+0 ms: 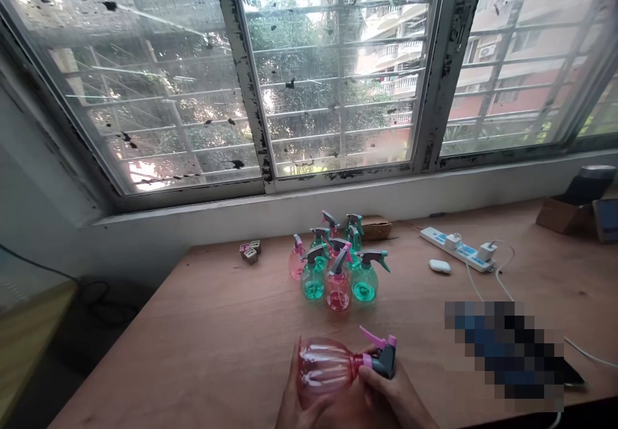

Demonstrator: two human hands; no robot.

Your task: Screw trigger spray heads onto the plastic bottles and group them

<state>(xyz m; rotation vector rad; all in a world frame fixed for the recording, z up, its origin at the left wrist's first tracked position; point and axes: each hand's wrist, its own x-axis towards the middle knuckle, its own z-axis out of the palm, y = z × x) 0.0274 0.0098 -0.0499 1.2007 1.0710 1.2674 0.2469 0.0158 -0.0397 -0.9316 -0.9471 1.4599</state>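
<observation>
A pink, see-through spray bottle lies sideways between my hands above the table's near part. Around its base end is my left hand, with the thumb below and the fingers along the bottom. My right hand grips the neck and the dark grey spray head, which has a pink trigger pointing up and left. Beyond my hands, several pink and green spray bottles stand upright in a cluster, among them a green bottle and a pink bottle at the front.
Small blocks sit left of the cluster on the wooden table. A cardboard piece lies behind it. To the right are a power strip with plugs and cables, a white case and a blurred-out dark object. Windows rise behind.
</observation>
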